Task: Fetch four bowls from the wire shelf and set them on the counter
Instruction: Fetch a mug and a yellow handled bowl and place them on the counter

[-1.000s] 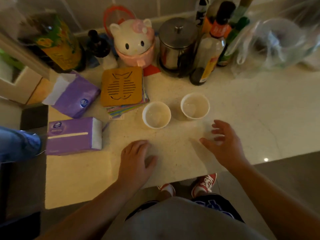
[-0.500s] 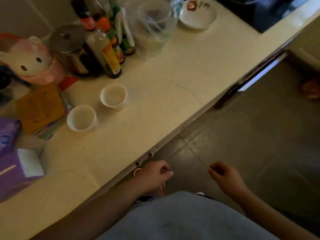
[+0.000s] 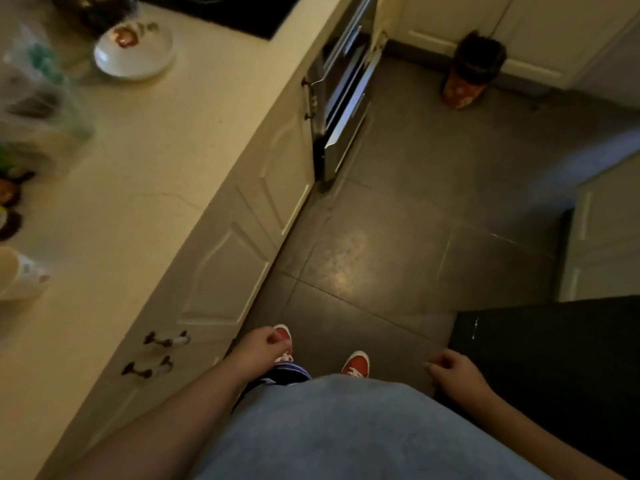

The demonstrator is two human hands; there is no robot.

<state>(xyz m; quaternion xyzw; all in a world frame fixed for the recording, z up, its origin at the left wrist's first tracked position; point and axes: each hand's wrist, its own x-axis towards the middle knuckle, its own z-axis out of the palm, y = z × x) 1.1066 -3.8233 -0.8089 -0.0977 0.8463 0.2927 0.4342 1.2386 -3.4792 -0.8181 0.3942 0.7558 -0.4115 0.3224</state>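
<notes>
One white bowl (image 3: 17,277) shows at the far left edge of the cream counter (image 3: 145,161), cut off by the frame. My left hand (image 3: 261,348) hangs below the counter's front edge, fingers curled and holding nothing. My right hand (image 3: 450,372) is low at the right, loosely curled and also without anything in it. A pulled-out wire shelf (image 3: 341,98) sticks out from the lower cabinets ahead; its contents are hidden.
A white plate (image 3: 135,53) with food sits on the counter near a dark hob (image 3: 235,12). Blurred bags and bottles (image 3: 38,98) crowd the left. A dark cabinet (image 3: 554,368) stands at my right. A small bin (image 3: 471,69) is on the grey tile floor (image 3: 398,237).
My view has swung right, away from the two bowls on the counter and toward the floor and the pulled-out shelf. Both hands have dropped from the counter to my sides and curled.
</notes>
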